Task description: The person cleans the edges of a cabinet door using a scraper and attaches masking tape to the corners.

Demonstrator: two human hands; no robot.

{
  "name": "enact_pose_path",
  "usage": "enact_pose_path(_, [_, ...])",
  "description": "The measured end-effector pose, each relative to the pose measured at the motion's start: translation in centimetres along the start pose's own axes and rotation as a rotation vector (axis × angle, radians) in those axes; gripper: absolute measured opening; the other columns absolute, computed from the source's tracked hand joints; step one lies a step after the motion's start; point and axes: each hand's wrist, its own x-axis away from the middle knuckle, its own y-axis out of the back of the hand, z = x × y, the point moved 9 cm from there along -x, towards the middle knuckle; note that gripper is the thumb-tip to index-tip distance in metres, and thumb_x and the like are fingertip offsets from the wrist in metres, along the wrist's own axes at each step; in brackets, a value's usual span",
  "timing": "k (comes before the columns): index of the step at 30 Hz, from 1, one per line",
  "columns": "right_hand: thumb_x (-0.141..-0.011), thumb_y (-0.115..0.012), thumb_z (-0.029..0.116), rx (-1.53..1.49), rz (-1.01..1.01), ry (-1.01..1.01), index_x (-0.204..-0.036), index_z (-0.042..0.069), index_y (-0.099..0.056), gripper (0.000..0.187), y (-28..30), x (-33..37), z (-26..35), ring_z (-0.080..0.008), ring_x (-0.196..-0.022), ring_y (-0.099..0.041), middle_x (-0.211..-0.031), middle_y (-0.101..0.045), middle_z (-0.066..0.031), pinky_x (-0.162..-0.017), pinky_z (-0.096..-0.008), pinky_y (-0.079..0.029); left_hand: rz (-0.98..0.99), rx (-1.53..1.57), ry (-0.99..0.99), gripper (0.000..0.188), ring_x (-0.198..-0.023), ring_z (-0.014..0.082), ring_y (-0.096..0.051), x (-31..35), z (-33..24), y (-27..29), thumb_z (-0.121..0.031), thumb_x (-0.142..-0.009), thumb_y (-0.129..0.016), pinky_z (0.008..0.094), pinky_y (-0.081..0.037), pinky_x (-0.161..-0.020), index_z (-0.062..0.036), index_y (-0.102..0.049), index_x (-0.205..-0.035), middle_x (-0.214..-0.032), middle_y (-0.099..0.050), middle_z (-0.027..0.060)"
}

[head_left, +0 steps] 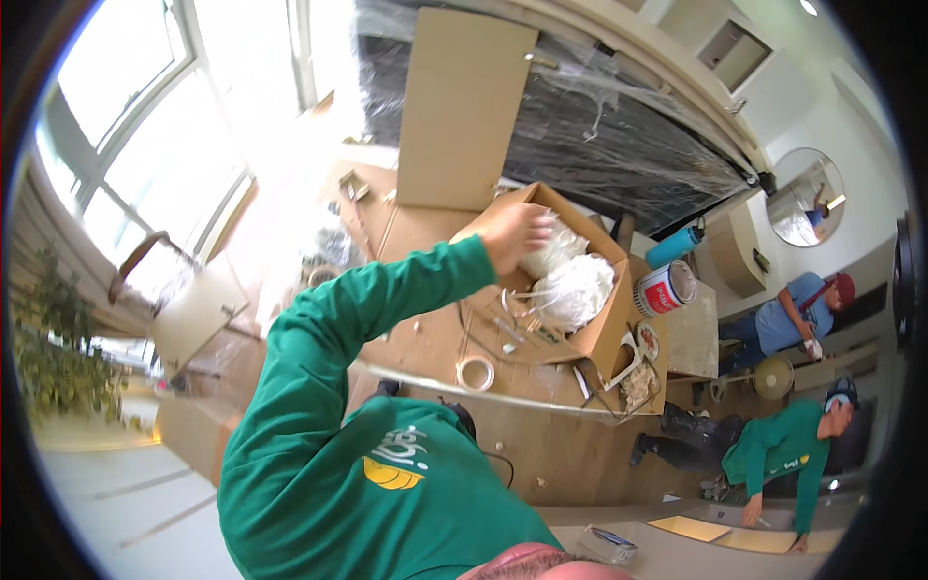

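My left arm, in a green sleeve, reaches across the work surface to an open cardboard box (607, 324). At the box's far left side my left hand (518, 238) is closed, its fingers curled beside a white, plastic-looking bundle (556, 249). Whatever lies within those fingers, if anything, is hidden. Nearer in the box sits a second white, stringy or crumpled bundle (577, 292), with loose strands hanging off its left side. My right hand is out of view.
A tape roll (475, 373) lies near the cardboard-covered table's front edge. Right of the box stand a paint can (665, 288) and a blue bottle (675, 247). A tan panel (464, 111) stands behind. Two people, one in blue (788, 314), one in green (788, 449), are at right.
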Motion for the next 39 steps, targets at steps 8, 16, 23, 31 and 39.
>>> enact_pose_path(8, [-0.098,-0.057,0.024,-0.012,-0.022,0.110,-0.118,0.009,-0.068,0.027,-7.7,0.1,13.5,-0.0244,-0.079,-0.070,-0.093,-0.072,-0.0091,-0.069,-0.0404,-0.055,-0.642,-0.358,-0.927,0.038,-0.080,0.0126,-0.062,-9.5,-25.1,24.0,-0.039,-0.102,-0.064,0.0272,-0.052,-0.071,-0.0009,-0.062,-0.107,-0.089,-0.066,0.0058])
enact_pose_path(16, [-0.100,-0.054,0.024,0.023,-0.075,0.166,-0.121,0.008,-0.068,0.030,-11.3,0.3,20.2,-0.0244,-0.081,-0.071,-0.094,-0.074,-0.0081,-0.070,-0.0407,-0.056,-0.954,-0.811,-0.677,0.113,-0.124,0.0382,-0.060,-20.2,-32.8,38.3,-0.083,-0.076,-0.067,0.0415,-0.045,-0.107,0.0118,-0.053,-0.135,-0.129,-0.063,0.0284])
enact_pose_path(23, [-0.101,-0.052,0.024,0.074,-0.181,0.082,-0.123,0.008,-0.068,0.032,-9.4,2.6,15.5,-0.0243,-0.082,-0.072,-0.095,-0.075,-0.0072,-0.070,-0.0410,-0.057,-0.648,-0.692,-0.734,0.073,-0.070,0.0134,-0.059,-26.1,-33.5,33.9,-0.065,-0.084,-0.075,0.0320,-0.050,-0.067,0.0075,-0.070,-0.078,-0.073,-0.067,0.0061])
enact_pose_path(31, [-0.102,-0.049,0.024,0.357,-0.158,-0.086,-0.126,0.008,-0.067,0.035,-9.1,11.5,-4.2,-0.0243,-0.084,-0.074,-0.096,-0.077,-0.0062,-0.071,-0.0413,-0.058,-0.558,-0.528,-0.892,0.068,-0.069,0.0167,-0.060,-18.1,-31.7,28.9,-0.059,-0.095,-0.066,0.0364,-0.050,-0.064,0.0091,-0.068,-0.087,-0.080,-0.069,0.0085])
enact_pose_path(39, [-0.101,-0.053,0.025,0.388,-0.240,-0.074,-0.108,0.006,-0.073,0.029,-7.7,9.2,-9.7,-0.0216,-0.075,-0.069,-0.086,-0.073,-0.0096,-0.065,-0.0373,-0.058,-0.550,-0.652,-1.248,0.058,-0.075,0.0195,-0.059,-4.7,-26.0,22.8,-0.048,-0.104,-0.056,0.0356,-0.049,-0.070,0.0079,-0.066,-0.092,-0.082,-0.066,0.0095])
